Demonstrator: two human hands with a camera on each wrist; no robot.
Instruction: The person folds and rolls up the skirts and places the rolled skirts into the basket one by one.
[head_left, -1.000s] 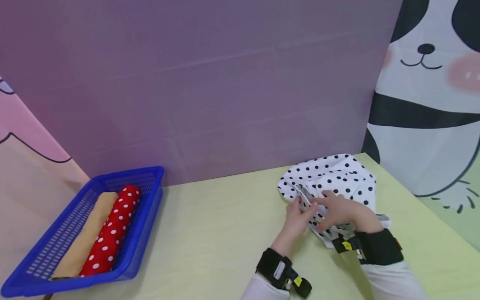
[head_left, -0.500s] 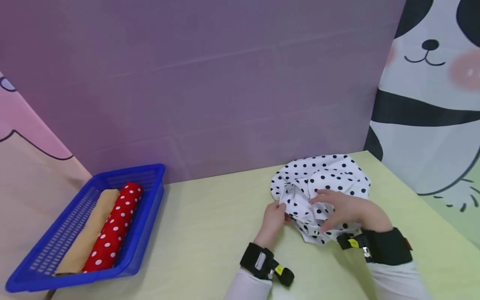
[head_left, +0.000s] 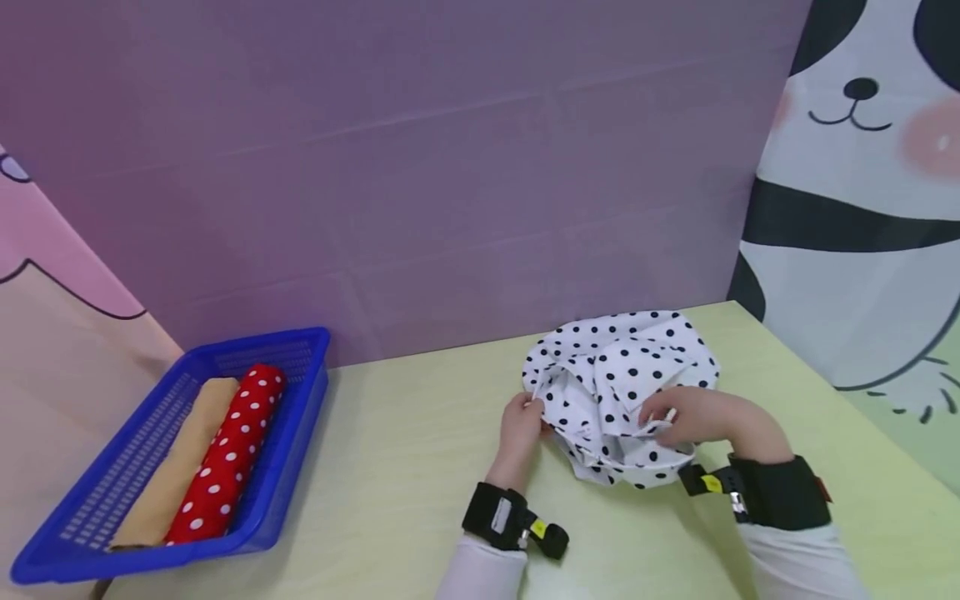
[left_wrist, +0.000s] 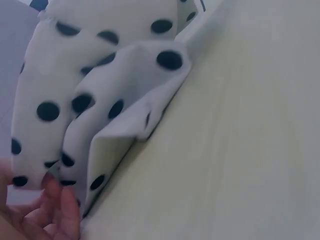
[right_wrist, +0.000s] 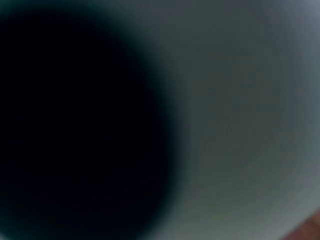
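Pinching the crumpled spotted cloth (head_left: 622,383) on the bench (head_left: 390,467), left hand (head_left: 521,421) grips its edge, right hand (head_left: 686,417) its folds.

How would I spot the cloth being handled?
Start at the panda picture on the right, then drop to the pale green table. The crumpled cloth lies there: white with black dots, unlike the rolled red one.
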